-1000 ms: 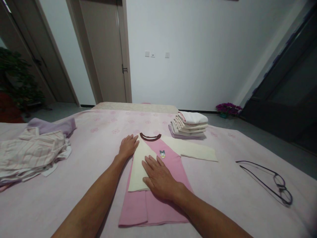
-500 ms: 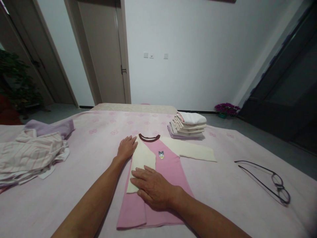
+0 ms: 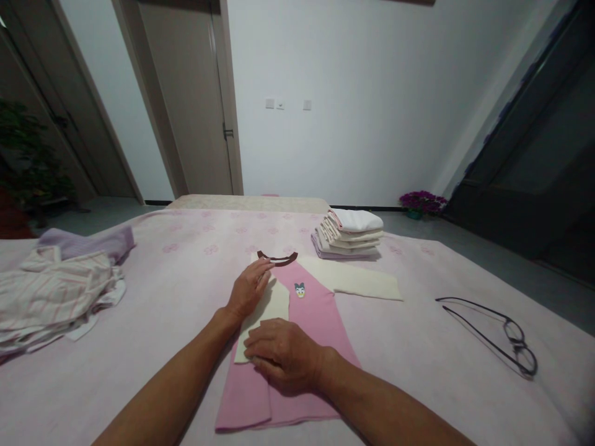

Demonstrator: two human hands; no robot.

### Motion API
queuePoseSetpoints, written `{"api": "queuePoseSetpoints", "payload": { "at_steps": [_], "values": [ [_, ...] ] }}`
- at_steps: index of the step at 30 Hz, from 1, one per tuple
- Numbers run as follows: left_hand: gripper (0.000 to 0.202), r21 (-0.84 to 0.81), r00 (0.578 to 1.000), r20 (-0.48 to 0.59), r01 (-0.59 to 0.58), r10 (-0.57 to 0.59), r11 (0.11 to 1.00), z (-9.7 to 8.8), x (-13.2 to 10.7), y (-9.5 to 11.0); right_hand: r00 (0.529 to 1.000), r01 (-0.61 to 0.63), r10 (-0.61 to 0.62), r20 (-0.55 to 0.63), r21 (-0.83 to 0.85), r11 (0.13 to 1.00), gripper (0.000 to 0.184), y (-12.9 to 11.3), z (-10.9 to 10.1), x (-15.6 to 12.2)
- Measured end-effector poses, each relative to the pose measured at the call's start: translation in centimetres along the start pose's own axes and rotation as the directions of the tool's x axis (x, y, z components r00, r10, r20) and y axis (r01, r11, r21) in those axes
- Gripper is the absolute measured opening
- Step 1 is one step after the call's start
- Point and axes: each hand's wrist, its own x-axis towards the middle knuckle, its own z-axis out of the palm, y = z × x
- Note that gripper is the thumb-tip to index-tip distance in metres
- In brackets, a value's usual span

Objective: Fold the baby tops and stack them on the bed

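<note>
A pink shirt [image 3: 317,328] with cream sleeves, a brown collar and a small duck face print lies flat before me. Its left-hand side is folded inward, so that sleeve points down over the pink body, while the other sleeve stretches out to the right. My left hand [image 3: 250,288] is over the folded shoulder, fingers extended together toward the collar; it grips nothing that I can see. Over the lower end of the folded sleeve rests my right hand [image 3: 288,358], palm down, its fingers slightly bent and slightly apart. The cloth beneath both palms is hidden.
A pale pink flowered cover [image 3: 395,378] spreads under everything. Behind the shirt, to the right, stands a stack of folded clothes [image 3: 351,234]. Black-framed glasses [image 3: 515,331] lie at the right. A loose heap of striped and lilac clothes [image 3: 60,285] is at the left.
My left hand has moved right, from the shirt's outer edge onto its shoulder near the collar. The fingers of my right hand have bent a little more over the sleeve.
</note>
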Motion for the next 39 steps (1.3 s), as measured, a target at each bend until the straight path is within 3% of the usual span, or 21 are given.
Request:
{"api": "queuePoseSetpoints", "payload": {
  "at_steps": [4,9,14,20,32,36,39],
  "values": [
    [0.044,0.093,0.983,0.182,-0.050,0.032,0.994,1.7,-0.8,2.1,0.996,0.056,-0.057,-0.065,-0.025,0.998,0.021,0.1,0.2,-0.1],
    [0.059,0.284,0.925,0.377,-0.156,0.039,0.946,3.4,-2.1,1.8,0.983,0.052,-0.069,-0.169,-0.099,0.994,0.022,0.8,0.1,-0.3],
    [0.063,0.373,0.904,0.427,-0.147,-0.029,0.916,3.8,-2.1,1.7,0.968,0.006,-0.035,-0.250,-0.115,0.993,0.020,2.1,0.0,-0.6],
    [0.057,0.356,0.886,0.463,-0.156,-0.028,0.922,2.7,-2.3,2.4,0.952,-0.137,0.099,-0.291,-0.111,0.984,0.025,2.9,-0.6,-0.9],
    [0.060,0.276,0.887,0.462,-0.164,0.019,0.947,0.1,-7.5,4.6,0.924,-0.258,0.227,-0.308,-0.064,0.964,0.029,2.8,-0.8,-0.9],
    [0.060,0.278,0.882,0.471,-0.179,0.029,0.944,-0.6,-7.5,5.4,0.876,-0.354,0.340,-0.343,0.022,0.935,0.028,2.9,-1.1,-0.9],
    [0.064,0.288,0.881,0.473,-0.181,0.025,0.940,-0.8,-7.5,5.8,0.794,-0.433,0.450,-0.410,0.138,0.891,0.026,3.6,-1.7,-0.8]
  ]
}}
